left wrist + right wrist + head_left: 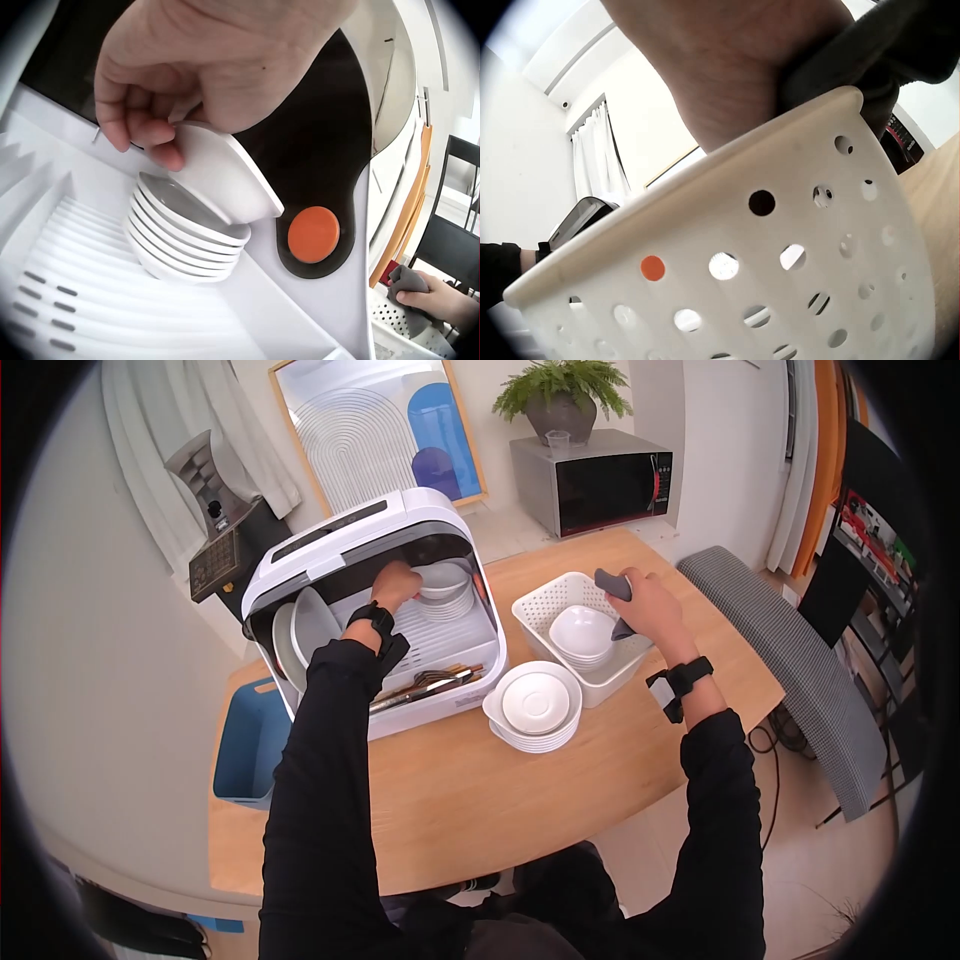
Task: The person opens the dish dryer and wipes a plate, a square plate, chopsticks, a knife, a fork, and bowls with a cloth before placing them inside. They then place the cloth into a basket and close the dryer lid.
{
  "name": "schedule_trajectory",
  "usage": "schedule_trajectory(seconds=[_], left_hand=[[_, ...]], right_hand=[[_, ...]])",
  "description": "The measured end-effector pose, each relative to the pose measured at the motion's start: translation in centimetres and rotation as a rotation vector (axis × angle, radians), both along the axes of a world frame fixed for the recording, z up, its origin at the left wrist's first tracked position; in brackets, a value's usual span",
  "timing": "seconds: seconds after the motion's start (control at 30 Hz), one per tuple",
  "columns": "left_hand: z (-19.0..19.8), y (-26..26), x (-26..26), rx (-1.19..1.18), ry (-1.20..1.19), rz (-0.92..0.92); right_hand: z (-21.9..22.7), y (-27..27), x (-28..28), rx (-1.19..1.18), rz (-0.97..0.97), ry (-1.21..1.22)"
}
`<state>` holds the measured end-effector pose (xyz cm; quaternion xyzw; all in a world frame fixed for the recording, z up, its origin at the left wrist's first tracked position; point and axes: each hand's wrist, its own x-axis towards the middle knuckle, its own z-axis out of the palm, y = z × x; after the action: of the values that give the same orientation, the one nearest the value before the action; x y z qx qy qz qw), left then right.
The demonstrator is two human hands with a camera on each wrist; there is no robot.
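Inside the white dish cabinet (425,705), my left hand (396,584) (217,67) pinches the rim of a small white dish (225,169), tilted above a stack of similar dishes (184,244) on the ribbed rack. My right hand (652,606) (742,67) grips a dark grey cloth (613,585) over the right side of the white perforated basket (592,685) (705,225). White square bowls (582,632) sit stacked in that basket. In front of it stands a stack of round white bowls with a small dish (536,702) on top.
Large plates (312,625) stand upright at the cabinet's left, and cutlery (430,685) lies along its front. A blue bin (250,745) is at the table's left edge. Behind the basket stands a microwave (600,485) with a potted fern (560,400) on it.
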<state>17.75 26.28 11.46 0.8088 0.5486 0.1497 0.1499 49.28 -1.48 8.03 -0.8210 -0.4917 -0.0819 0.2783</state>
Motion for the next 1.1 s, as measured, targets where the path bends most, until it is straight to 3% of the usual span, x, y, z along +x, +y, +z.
schedule_trajectory(seconds=[0.07,0.27,0.57,0.87,1.1], left_hand=[[-0.6,0.8,0.4,0.046,0.101,-0.032],[-1.2,0.3,0.0,0.126,0.011,-0.001],[-0.9,-0.9,1.0,0.271,0.303,0.038],[-1.9,-0.5,1.5,0.240,0.229,0.009],[-0.9,-4.0,1.0,0.469,0.154,-0.031]], right_hand=[[-0.2,0.0,0.1,0.017,0.000,-0.010],[-0.4,-0.1,0.1,0.028,0.019,-0.009],[-0.5,0.0,0.2,0.016,0.017,-0.001],[-0.6,0.1,0.2,-0.003,0.016,-0.001],[0.1,-0.3,-0.6,-0.041,-0.017,0.018]])
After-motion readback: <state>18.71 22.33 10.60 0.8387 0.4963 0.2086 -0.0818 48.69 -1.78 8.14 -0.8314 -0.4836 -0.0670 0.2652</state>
